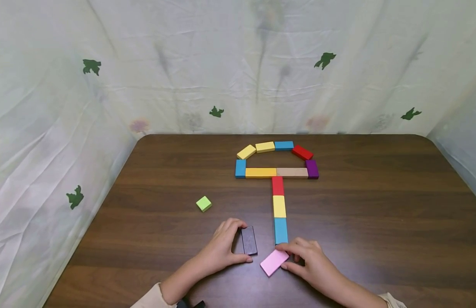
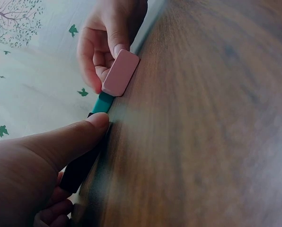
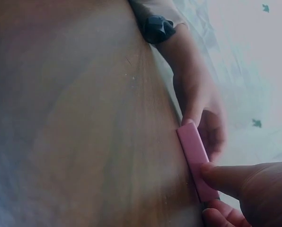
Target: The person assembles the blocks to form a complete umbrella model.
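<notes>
My left hand [image 1: 222, 246] holds a black block [image 1: 249, 241] by its two ends, thumb at the near end and fingers at the far end. To its right, my right hand [image 1: 309, 261] pinches a pink block [image 1: 274, 262] at its right end, and the block lies slanted. In the left wrist view the pink block [image 2: 121, 73] shows beyond the black block [image 2: 82, 165]. A blue block [image 1: 281, 231] ends just above the pink one. It closes a straight column with a yellow block [image 1: 279, 206] and a red block [image 1: 278, 185].
Above the column, a yellow bar [image 1: 261, 173] and a tan bar [image 1: 292, 173] form a flat base under an arch of several coloured blocks, including a purple block [image 1: 312, 169]. A small green block [image 1: 203, 203] lies apart on the left of the brown table [image 1: 376, 205]. A patterned curtain [image 1: 238, 64] hangs behind.
</notes>
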A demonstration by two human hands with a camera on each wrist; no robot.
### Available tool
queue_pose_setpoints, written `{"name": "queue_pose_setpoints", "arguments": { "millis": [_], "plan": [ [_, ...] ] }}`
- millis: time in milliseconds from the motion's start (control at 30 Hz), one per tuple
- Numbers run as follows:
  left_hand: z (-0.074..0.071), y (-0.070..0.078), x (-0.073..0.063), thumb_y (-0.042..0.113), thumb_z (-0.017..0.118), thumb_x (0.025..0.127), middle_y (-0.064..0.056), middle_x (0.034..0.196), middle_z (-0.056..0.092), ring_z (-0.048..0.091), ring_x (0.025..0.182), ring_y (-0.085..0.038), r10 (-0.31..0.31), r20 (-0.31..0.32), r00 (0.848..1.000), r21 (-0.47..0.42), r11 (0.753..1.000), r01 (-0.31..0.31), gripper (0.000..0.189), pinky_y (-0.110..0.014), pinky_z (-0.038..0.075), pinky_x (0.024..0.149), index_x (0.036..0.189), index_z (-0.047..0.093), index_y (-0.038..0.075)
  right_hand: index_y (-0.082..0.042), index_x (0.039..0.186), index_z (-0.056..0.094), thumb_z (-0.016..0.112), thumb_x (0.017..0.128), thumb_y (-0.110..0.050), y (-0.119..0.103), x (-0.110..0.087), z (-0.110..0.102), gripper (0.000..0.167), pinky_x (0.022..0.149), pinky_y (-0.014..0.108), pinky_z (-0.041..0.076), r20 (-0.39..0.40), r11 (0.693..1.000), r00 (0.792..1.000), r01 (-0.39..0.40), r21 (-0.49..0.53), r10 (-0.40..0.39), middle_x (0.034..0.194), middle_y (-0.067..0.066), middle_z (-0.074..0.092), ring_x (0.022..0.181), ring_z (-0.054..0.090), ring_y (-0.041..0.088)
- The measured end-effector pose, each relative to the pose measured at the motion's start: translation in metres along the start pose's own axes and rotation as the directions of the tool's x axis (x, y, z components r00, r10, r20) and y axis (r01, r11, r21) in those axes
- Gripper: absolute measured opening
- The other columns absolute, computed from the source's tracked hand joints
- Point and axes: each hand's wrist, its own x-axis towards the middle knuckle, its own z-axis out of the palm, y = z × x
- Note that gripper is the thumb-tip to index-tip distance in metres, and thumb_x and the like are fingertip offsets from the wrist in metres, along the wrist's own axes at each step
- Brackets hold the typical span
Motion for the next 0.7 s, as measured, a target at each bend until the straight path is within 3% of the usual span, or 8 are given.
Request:
{"name": "queue_pose_setpoints", "arguments": {
  "millis": [333,533,700],
  "plan": [
    [0.000,-0.001,0.000,0.040,0.080,0.062,0.000,0.113,0.045,0.041,0.105,-0.017,0.001,0.001,1.000,0.005,1.000,-0.001,0.072,-0.037,0.034,0.091,0.118,0.047,0.009,-0.021,0.104,0.066,0.077,0.069,-0.021,0.001,0.003,-0.001,0.037,0.066,0.027,0.029,-0.009,1.000,1.000,-0.019,0.017,0.019,0.079,-0.019,0.047,0.067,0.041,-0.002],
    [0.000,-0.001,0.001,0.039,0.080,0.062,-0.001,0.113,0.046,0.041,0.105,-0.017,0.018,-0.003,1.000,0.009,1.000,-0.018,0.072,-0.037,0.033,0.092,0.118,0.047,0.009,-0.018,0.109,0.061,0.080,0.065,-0.026,0.000,0.006,-0.003,0.049,0.077,0.029,0.034,-0.047,0.999,0.998,-0.042,-0.024,0.041,0.101,-0.012,0.049,0.090,0.043,0.007],
    [0.000,-0.001,0.000,0.038,0.080,0.062,-0.001,0.114,0.045,0.041,0.105,-0.017,0.015,-0.003,1.000,0.006,1.000,-0.015,0.072,-0.037,0.033,0.092,0.119,0.047,0.009,-0.012,0.115,0.059,0.079,0.067,-0.027,0.001,0.011,-0.003,0.054,0.088,0.040,0.030,-0.026,0.999,0.999,-0.029,-0.029,0.028,0.120,-0.002,0.050,0.109,0.044,0.020]
  ]
}}
